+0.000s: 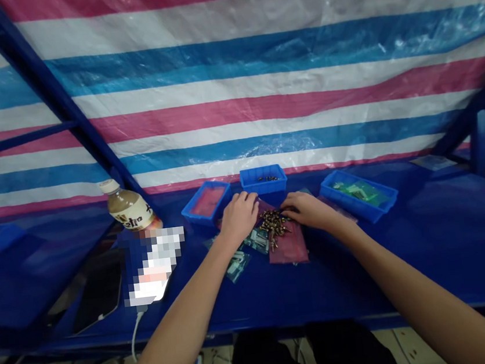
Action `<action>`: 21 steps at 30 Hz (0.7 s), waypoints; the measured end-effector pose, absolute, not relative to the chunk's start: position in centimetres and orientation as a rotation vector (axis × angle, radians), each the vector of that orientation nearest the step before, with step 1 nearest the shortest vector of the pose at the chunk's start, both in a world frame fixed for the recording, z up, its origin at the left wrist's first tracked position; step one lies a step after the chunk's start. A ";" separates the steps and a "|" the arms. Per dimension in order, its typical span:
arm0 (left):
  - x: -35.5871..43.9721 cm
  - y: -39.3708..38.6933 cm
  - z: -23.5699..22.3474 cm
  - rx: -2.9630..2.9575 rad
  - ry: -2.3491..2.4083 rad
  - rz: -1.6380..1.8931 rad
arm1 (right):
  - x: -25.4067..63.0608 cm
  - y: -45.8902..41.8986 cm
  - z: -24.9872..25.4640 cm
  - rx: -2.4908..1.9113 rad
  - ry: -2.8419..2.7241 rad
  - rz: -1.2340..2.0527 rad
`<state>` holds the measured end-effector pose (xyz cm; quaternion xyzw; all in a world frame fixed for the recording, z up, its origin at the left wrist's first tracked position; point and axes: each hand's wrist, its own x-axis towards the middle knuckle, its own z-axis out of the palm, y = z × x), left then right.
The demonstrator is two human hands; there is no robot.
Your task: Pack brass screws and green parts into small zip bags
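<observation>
A pile of small brass-coloured metal parts (pixel 274 223) lies on a pink plastic bag (pixel 291 245) in the middle of the table. My left hand (pixel 240 217) is at the pile's left edge, its fingers curled down and closed. From the right, my right hand (pixel 307 208) reaches the pile with thumb and fingers drawn together at the parts. What either hand's fingertips hold is too small or hidden to make out. Under and beside my left hand are small clear bags with pale pieces, one bag (pixel 237 265) nearer me and another bag (pixel 257 240) against the pile.
Behind my hands stand a blue tray with pink bags (pixel 188 211), a blue tray with a few brass parts (pixel 265 187) and a blue tray with green-tinted bags (pixel 359 210). Leftward are a drink bottle (pixel 129 209), a pixelated phone-like object (pixel 158 267) on a cable and a dark tablet-like slab (pixel 100 294).
</observation>
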<state>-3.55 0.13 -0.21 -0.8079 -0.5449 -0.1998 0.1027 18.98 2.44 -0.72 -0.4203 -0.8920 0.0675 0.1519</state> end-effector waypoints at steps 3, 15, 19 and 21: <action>-3.4 0.2 -0.3 -2.396 -1.607 -0.579 | 18.6 2.6 -0.7 -1.213 -2.564 0.179; -2.9 0.0 0.0 -2.407 -1.558 -0.668 | 19.5 2.8 -0.1 -1.126 -2.639 0.070; -2.9 0.2 -0.2 -2.422 -1.532 -0.757 | 19.3 2.5 0.2 -1.128 -2.341 0.323; -2.8 0.2 -0.4 -2.463 -1.477 -0.827 | 19.0 2.2 0.6 -1.093 -2.090 0.637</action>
